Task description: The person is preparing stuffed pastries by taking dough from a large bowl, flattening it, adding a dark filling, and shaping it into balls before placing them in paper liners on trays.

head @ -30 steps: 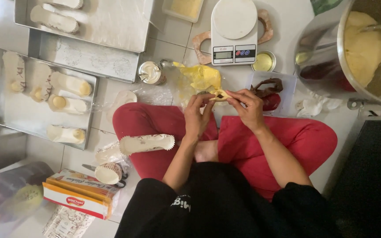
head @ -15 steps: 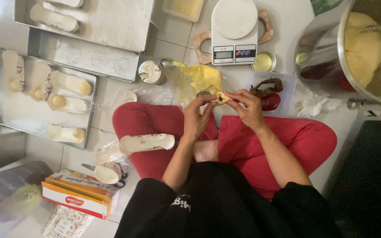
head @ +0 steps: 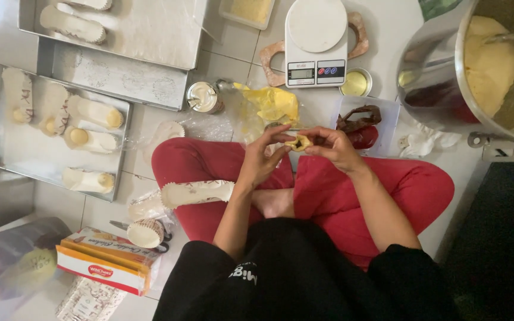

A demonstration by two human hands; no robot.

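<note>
On the left, a metal tray [head: 7, 160] holds long paper cups with little yellow dough balls [head: 78, 136] in them. Nearer the person, an empty paper cup [head: 197, 192] lies on the red knee. In the middle, the left hand [head: 262, 159] and right hand [head: 332, 146] pinch a small dough piece [head: 299, 142] with dark filling inside, held above the lap. I think it is being closed up. Next, the edges need gentle pressing shut. Far right is a big pot [head: 435, 77] of dough.
</note>
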